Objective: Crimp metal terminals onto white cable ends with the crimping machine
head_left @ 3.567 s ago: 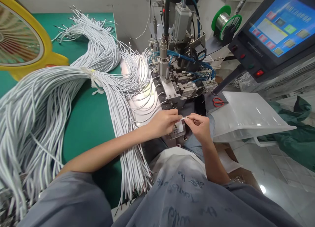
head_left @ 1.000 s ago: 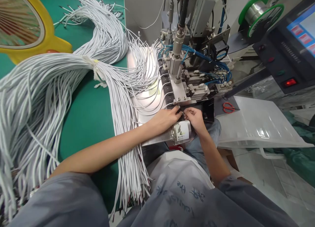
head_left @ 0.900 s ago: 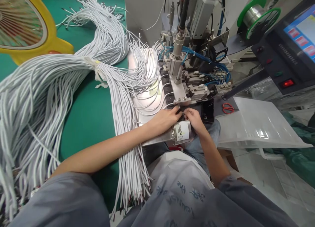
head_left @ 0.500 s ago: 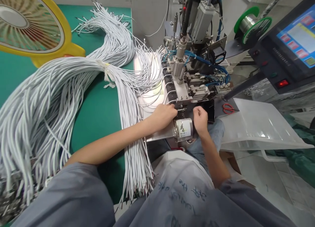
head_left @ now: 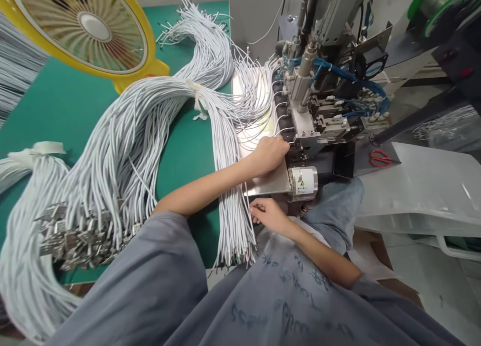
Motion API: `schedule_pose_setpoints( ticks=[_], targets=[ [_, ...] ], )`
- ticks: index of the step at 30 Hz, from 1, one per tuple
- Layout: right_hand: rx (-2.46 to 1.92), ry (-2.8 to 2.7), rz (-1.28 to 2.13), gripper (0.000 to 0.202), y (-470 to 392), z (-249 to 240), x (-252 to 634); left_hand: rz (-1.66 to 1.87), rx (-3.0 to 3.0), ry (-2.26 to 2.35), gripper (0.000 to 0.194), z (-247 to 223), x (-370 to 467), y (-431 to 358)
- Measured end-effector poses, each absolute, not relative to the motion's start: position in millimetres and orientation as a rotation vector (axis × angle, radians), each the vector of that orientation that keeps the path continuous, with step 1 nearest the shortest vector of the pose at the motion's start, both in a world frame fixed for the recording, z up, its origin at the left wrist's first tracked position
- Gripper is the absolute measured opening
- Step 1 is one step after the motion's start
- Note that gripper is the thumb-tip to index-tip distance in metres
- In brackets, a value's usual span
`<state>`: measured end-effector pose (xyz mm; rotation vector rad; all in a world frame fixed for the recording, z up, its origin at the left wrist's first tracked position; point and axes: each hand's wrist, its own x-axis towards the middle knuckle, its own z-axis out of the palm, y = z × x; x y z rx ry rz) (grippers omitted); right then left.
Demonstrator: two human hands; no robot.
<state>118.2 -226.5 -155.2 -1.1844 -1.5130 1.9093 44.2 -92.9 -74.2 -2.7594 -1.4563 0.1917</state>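
My left hand (head_left: 271, 154) is closed at the near end of the machine's black fixture row (head_left: 284, 120); what its fingers hold, if anything, is hidden. My right hand (head_left: 267, 213) is beside the hanging ends of the white cable bundle (head_left: 229, 186), its fingers curled near a single cable at the bundle's right edge. Whether it grips that cable is unclear. A labelled metal tin (head_left: 303, 182) sits just right of the metal plate (head_left: 268, 183). White cables run from the bundle over the lit surface into the fixtures.
A yellow fan (head_left: 152, 68) stands on the green mat (head_left: 97, 95) at the upper left. More cables with metal connectors (head_left: 86, 236) lie at the left. Red-handled scissors (head_left: 381, 158) and a solder wire spool (head_left: 439, 5) are on the right.
The view has shifted, bringing more of the left side in. My right hand has moved from right of the tin to the hanging cable ends. My left hand stays by the fixtures.
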Motion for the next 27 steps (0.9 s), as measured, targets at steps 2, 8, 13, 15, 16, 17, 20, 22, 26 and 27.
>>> schedule_pose_setpoints(
  ticks=[2, 8, 13, 15, 16, 17, 20, 22, 26, 27],
  targets=[
    [-1.249, -1.501, 1.879, 0.012, -228.1, -149.0, 123.8, 0.194, -2.760, -1.442, 0.029, -73.7, 43.9, -93.2],
    [-1.286, -1.385, 1.938, 0.009, -229.1, -130.6, 163.3, -0.063, -3.115, -1.234, 0.027, -60.8, 57.5, -117.2],
    [-1.395, -1.529, 1.470, 0.017, -204.7, -110.3, 215.4, -0.480, -3.695, -0.900, 0.031, -59.9, 64.8, -132.4],
    [-1.422, -1.448, 1.296, 0.017, -193.4, -101.7, 232.8, -0.629, -3.734, -0.987, 0.030, -64.3, 64.7, -130.3],
    [-1.419, -1.384, 1.223, 0.016, -188.7, -98.4, 239.2, -0.724, -3.727, -1.053, 0.029, -66.6, 64.6, -128.3],
    [-1.402, -1.313, 1.171, 0.015, -184.8, -96.0, 243.8, -0.831, -3.710, -1.111, 0.029, -68.8, 64.5, -126.3],
    [-1.265, -1.113, 1.174, 0.017, -178.1, -94.1, 247.8, -1.097, -3.646, -1.185, 0.023, -72.2, 64.3, -122.3],
    [-1.159, -1.028, 1.247, 0.021, -176.4, -95.2, 245.2, -1.182, -3.633, -1.191, 0.022, -71.7, 63.5, -121.6],
    [-1.106, -0.978, 1.329, 0.029, -173.6, -96.8, 238.4, -1.215, -3.649, -1.145, 0.024, -68.4, 61.3, -121.6],
    [-1.130, -0.990, 1.311, 0.029, -172.7, -96.9, 237.0, -1.201, -3.643, -1.129, 0.025, -68.2, 61.1, -121.7]
  ],
)
